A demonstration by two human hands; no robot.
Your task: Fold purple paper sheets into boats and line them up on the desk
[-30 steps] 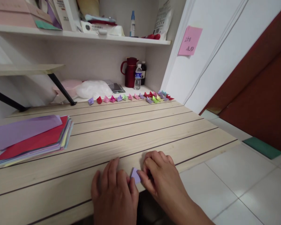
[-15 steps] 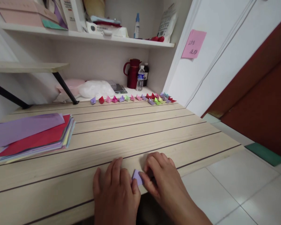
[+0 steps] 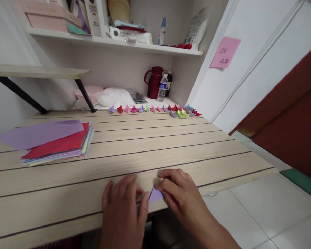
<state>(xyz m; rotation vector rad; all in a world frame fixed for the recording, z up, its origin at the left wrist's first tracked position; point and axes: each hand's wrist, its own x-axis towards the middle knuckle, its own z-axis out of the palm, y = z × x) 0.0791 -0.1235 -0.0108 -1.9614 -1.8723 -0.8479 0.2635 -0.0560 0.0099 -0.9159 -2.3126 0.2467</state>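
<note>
A small folded lilac paper piece (image 3: pixel 154 195) lies at the near edge of the wooden slatted table (image 3: pixel 150 145). My left hand (image 3: pixel 123 211) presses on it from the left, fingers curled. From the right, my right hand (image 3: pixel 180 193) pinches its edge with bent fingers. Both hands grip the same piece, and most of it is hidden under them.
A stack of coloured paper sheets (image 3: pixel 54 141) with a lilac sheet on top lies at the left. A row of small folded paper shapes (image 3: pixel 155 109) lines the far edge. Behind stand a dark red jug (image 3: pixel 153 83), a water bottle (image 3: pixel 162 88), shelves and a pink sticky note (image 3: pixel 224 52).
The view has shifted left and slightly down. My hands stay on the lilac piece, whose visible corner now tilts up between the fingers.
</note>
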